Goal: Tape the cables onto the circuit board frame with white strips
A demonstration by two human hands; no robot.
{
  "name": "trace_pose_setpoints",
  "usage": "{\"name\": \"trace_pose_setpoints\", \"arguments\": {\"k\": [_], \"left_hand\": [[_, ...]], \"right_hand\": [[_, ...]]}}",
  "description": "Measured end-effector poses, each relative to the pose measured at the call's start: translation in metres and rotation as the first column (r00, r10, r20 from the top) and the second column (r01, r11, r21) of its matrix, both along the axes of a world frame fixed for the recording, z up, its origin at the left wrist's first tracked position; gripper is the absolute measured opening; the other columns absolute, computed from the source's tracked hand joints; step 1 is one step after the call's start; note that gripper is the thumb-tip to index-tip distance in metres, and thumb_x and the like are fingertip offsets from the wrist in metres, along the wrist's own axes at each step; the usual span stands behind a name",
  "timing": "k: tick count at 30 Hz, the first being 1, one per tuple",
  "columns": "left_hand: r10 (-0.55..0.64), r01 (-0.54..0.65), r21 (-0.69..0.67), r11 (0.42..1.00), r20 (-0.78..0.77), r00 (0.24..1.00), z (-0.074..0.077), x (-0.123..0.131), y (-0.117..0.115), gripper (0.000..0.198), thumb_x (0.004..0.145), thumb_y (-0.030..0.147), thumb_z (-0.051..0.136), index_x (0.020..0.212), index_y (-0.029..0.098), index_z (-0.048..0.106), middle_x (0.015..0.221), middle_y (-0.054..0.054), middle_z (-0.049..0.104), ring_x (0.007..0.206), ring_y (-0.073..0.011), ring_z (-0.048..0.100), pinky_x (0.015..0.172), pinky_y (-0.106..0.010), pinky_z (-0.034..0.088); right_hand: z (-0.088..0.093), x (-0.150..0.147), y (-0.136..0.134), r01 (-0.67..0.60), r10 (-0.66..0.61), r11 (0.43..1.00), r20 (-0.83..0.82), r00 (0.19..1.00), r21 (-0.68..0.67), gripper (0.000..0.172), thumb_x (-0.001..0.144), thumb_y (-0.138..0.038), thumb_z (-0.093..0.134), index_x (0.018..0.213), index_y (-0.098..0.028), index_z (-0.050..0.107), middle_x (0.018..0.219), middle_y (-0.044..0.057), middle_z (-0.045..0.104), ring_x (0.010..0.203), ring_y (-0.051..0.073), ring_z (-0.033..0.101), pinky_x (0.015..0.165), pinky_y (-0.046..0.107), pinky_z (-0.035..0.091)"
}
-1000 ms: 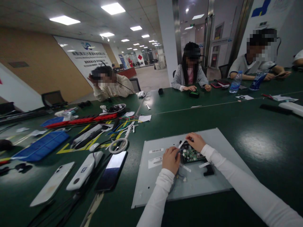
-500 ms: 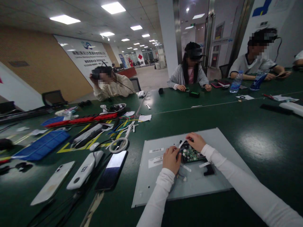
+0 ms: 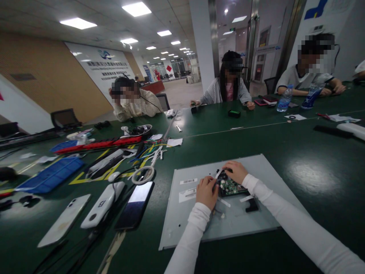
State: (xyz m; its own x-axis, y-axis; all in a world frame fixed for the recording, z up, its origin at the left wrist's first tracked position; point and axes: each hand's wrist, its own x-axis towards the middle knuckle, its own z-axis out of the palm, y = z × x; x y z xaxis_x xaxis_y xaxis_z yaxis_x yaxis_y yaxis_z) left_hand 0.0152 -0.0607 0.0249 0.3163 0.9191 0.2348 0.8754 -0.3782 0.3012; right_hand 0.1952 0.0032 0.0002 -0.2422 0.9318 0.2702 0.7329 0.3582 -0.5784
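Note:
A grey metal panel (image 3: 182, 224) lies flat on the table in front of me, with a green circuit board (image 3: 232, 187) near its middle. Between my hands runs a narrow white strip (image 3: 218, 174), at the board's left edge; I cannot tell whether it is tape or flat cable. My left hand (image 3: 206, 193) pinches its lower end, fingers closed. The fingers of my right hand (image 3: 235, 172) are closed on the upper end, over the board's far edge. Another white strip (image 3: 225, 203) and a black bracket-like piece (image 3: 251, 205) are on the panel nearby.
Left of the panel lie a dark-screened phone (image 3: 134, 207), a white power bank (image 3: 102, 205) with cables, a white phone (image 3: 64, 220), a tape roll (image 3: 143, 175) and a blue tray (image 3: 51, 176). Several people sit across the table, near bottles (image 3: 284, 99).
My right hand has shifted slightly left along the strip; my left hand stays put. Across the table, a person's hand has moved left to the small black box.

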Motion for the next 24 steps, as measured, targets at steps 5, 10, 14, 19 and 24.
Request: {"name": "trace_pose_setpoints", "arguments": {"k": [5, 10, 14, 19, 24], "left_hand": [[-0.002, 0.002, -0.005, 1.0, 0.001, 1.0, 0.0008, 0.0, 0.0002, 0.024, 0.079, 0.027, 0.042, 0.099, 0.024, 0.055, 0.101, -0.003, 0.049, 0.093, -0.0183, 0.043, 0.077, -0.032, 0.036], [-0.007, 0.007, -0.003, 1.0, -0.003, 1.0, 0.0008, -0.0002, -0.0002, 0.025, 0.079, 0.027, 0.043, 0.1, 0.024, 0.055, 0.1, -0.003, 0.049, 0.093, -0.0182, 0.043, 0.078, -0.032, 0.036], [-0.004, 0.004, -0.004, 1.0, -0.004, 1.0, 0.001, 0.0, -0.0005, 0.025, 0.079, 0.027, 0.043, 0.101, 0.024, 0.055, 0.101, -0.003, 0.049, 0.093, -0.0181, 0.043, 0.078, -0.032, 0.037], [-0.011, 0.011, 0.001, 1.0, -0.002, 1.0, 0.0014, -0.0001, -0.0003, 0.025, 0.078, 0.026, 0.043, 0.101, 0.024, 0.055, 0.101, -0.003, 0.049, 0.093, -0.0183, 0.042, 0.078, -0.032, 0.036], [-0.014, 0.014, 0.002, 1.0, -0.006, 1.0, 0.0012, 0.0002, -0.0002, 0.025, 0.079, 0.026, 0.043, 0.101, 0.024, 0.054, 0.101, -0.003, 0.049, 0.093, -0.0181, 0.042, 0.079, -0.032, 0.036]], "right_hand": [[0.0015, 0.0001, -0.001, -0.011, 0.011, 1.0, 0.012, 1.0, 0.008, 0.02, 0.074, -0.021, 0.049, 0.088, -0.023, 0.062, 0.091, 0.002, 0.058, 0.09, 0.015, 0.048, 0.082, 0.029, 0.033], [0.0011, -0.0003, -0.0006, -0.017, 0.017, 1.0, 0.03, 0.999, 0.007, 0.02, 0.073, -0.021, 0.05, 0.088, -0.024, 0.062, 0.092, 0.002, 0.058, 0.091, 0.016, 0.047, 0.082, 0.029, 0.033], [0.0011, -0.0008, -0.0008, -0.019, 0.019, 1.0, 0.033, 0.999, 0.01, 0.02, 0.073, -0.022, 0.049, 0.088, -0.024, 0.063, 0.092, 0.002, 0.057, 0.091, 0.016, 0.047, 0.082, 0.029, 0.033], [0.0038, -0.0014, -0.0023, -0.017, 0.017, 1.0, 0.067, 0.998, 0.001, 0.021, 0.074, -0.022, 0.048, 0.089, -0.025, 0.062, 0.094, 0.002, 0.056, 0.092, 0.016, 0.046, 0.081, 0.03, 0.031], [0.0067, -0.0022, -0.0041, -0.005, 0.006, 1.0, 0.109, 0.994, -0.01, 0.022, 0.074, -0.022, 0.048, 0.091, -0.025, 0.062, 0.096, 0.002, 0.055, 0.093, 0.016, 0.045, 0.081, 0.03, 0.03]]}}
